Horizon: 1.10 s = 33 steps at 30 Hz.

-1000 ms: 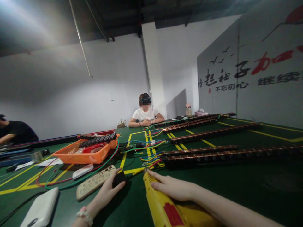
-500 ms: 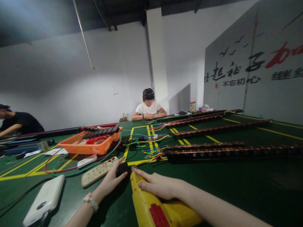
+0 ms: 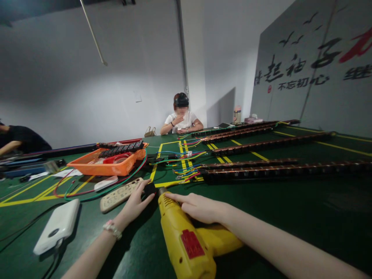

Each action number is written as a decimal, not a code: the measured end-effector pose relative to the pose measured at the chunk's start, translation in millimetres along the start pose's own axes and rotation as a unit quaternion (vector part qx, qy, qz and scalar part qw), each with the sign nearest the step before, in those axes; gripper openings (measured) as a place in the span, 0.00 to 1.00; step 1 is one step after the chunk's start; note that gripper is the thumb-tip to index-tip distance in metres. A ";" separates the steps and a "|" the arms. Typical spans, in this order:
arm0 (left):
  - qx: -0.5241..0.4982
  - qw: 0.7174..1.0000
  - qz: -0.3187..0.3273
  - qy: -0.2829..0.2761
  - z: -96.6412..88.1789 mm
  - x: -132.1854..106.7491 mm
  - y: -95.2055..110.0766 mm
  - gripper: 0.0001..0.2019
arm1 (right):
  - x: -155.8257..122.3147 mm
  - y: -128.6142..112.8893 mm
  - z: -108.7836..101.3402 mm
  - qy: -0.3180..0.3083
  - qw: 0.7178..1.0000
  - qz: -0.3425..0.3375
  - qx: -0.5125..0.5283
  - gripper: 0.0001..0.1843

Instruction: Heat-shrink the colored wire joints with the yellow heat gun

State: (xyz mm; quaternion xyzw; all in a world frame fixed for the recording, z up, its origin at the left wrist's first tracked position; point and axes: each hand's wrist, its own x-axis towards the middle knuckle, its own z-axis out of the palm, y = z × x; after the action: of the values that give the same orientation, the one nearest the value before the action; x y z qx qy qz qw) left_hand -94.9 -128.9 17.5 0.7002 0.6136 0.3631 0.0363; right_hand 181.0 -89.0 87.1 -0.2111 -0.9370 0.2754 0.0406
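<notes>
A yellow heat gun [image 3: 181, 236] with a red label lies on the green table, its metal nozzle pointing away from me. My right hand [image 3: 200, 207] rests along its barrel, index finger stretched toward the nozzle and the other fingers bent against the housing. My left hand [image 3: 136, 201] has thumb and fingers around a small black block [image 3: 149, 190] just left of the nozzle; its exact kind cannot be made out. Beside that hand lies a beige power strip [image 3: 117, 197]. Yellow-sleeved wire ends [image 3: 176, 182] stretch along the table beyond the nozzle.
An orange basket [image 3: 107, 168] with parts and coiled wire stands left. A white power bank [image 3: 59, 224] and a small white device [image 3: 106, 183] lie nearer. Long dark strips [image 3: 285, 170] with coloured wires extend right. One person [image 3: 181, 120] sits opposite; another [image 3: 24, 139] leans in at left.
The view has tilted down, so the scene sits higher. My hands stay at the block and heat gun. The person opposite has raised a hand toward the face.
</notes>
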 end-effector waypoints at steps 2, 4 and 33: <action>0.025 0.999 0.031 0.019 0.6 0.3 -0.2 0.22 | 1.3 3.1 0.2 -0.006 1.000 -0.012 0.020 0.33; 0.048 0.997 0.056 0.028 1.2 0.2 -0.4 0.22 | 1.5 5.7 -0.4 -0.018 0.999 -0.020 0.046 0.36; 0.098 0.994 0.029 -0.045 -3.7 -3.3 14.9 0.30 | -34.3 39.3 -6.6 -0.009 1.000 -0.013 -0.020 0.47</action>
State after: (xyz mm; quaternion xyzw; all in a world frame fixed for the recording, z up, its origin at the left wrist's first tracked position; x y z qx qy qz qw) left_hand -84.5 -136.9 26.0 0.7333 0.6237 0.2704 -0.0154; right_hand 228.1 -70.1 73.1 -0.1968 -0.9453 0.2580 0.0320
